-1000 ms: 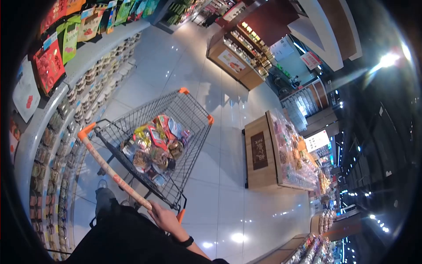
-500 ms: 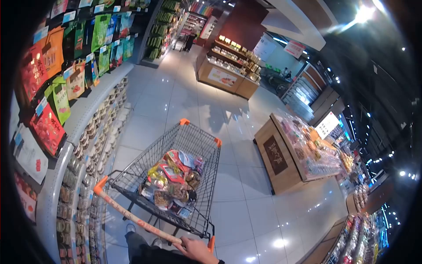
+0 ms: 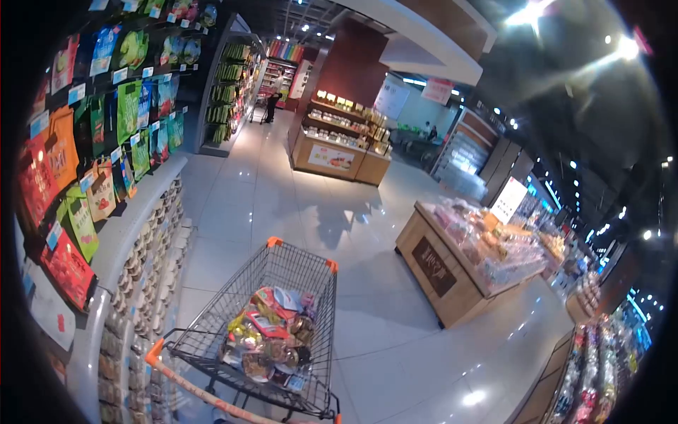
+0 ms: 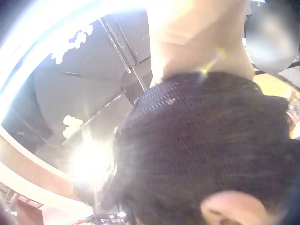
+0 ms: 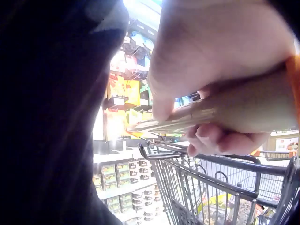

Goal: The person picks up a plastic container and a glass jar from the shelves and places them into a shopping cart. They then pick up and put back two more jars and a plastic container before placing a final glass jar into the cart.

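Note:
In the right wrist view my right hand (image 5: 220,51) grips the pale bar handle (image 5: 253,105) of a shopping cart, fingers curled underneath. The cart (image 3: 272,244) is dark wire with orange corner caps; several packaged foods (image 3: 272,332) lie piled inside. Its handle crosses the bottom of the head view, where neither hand shows. My left hand (image 4: 199,42) appears in the left wrist view, raised against a dark, textured rounded surface (image 4: 187,136) beside what looks like an ear. Its fingers are hidden.
At left a shelf (image 3: 134,240) holds hanging snack bags and rows of small tubs close beside the cart. A wooden display stand (image 3: 445,275) with wrapped goods stands ahead right. Beyond are a wooden counter (image 3: 332,155) and a distant person (image 3: 272,106). Tiled floor (image 3: 233,205) lies between.
The head view has tilted up and levelled, showing more of the aisle ahead. The right hand has dropped out of its bottom edge. The wooden stand appears closer than a second ago.

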The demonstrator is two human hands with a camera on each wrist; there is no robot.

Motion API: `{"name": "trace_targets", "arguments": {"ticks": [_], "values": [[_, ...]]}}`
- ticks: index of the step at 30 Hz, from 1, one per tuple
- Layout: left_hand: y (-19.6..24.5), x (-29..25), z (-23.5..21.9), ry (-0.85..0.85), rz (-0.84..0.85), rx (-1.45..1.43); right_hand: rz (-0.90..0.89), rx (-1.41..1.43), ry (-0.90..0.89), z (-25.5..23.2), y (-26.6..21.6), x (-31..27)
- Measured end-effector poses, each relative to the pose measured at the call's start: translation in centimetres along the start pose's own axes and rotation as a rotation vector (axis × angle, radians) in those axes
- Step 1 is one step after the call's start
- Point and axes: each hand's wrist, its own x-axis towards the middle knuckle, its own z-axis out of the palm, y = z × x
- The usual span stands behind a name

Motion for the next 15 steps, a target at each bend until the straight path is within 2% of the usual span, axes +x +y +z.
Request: {"name": "trace_targets", "arguments": {"ticks": [2,4,6,8,10,11,12,13,14,15], "values": [[1.1,0.9,-1.4,0.034,0.084,0.011,0.052,-0.030,-0.047,-0.4,-0.2,0.1],[3.0,1.6,-3.1,0.065,0.162,0.010,-0.134,-0.118,0.153,2.9,3.2,0.6],[5.6,2.7,-4.7,0.073,0.222,-0.004,-0.054,-0.146,0.110,1.4,1.9,0.6],[7.4,3.9,-5.0,0.059,0.258,-0.051,-0.052,-0.191,0.087,1.4,1.3,0.7],[8.0,3.3,-4.1,0.038,0.249,-0.079,0.004,-0.234,0.074,2.1,1.8,1.0],[5.7,2.9,-2.9,0.002,0.325,-0.027,-0.026,-0.242,0.037,3.7,3.7,1.6],[5.0,2.7,-2.0,-0.069,0.264,0.010,-0.085,-0.214,0.088,4.2,3.6,2.2],[5.6,2.3,-1.5,-0.171,0.133,0.051,-0.019,-0.220,0.087,4.1,3.8,1.7],[6.0,1.8,-1.0,-0.248,0.040,0.075,0.048,-0.226,0.085,2.0,1.3,1.3],[6.2,1.4,-0.6,-0.295,-0.019,0.087,0.033,-0.240,0.086,2.1,1.4,1.3]]}}
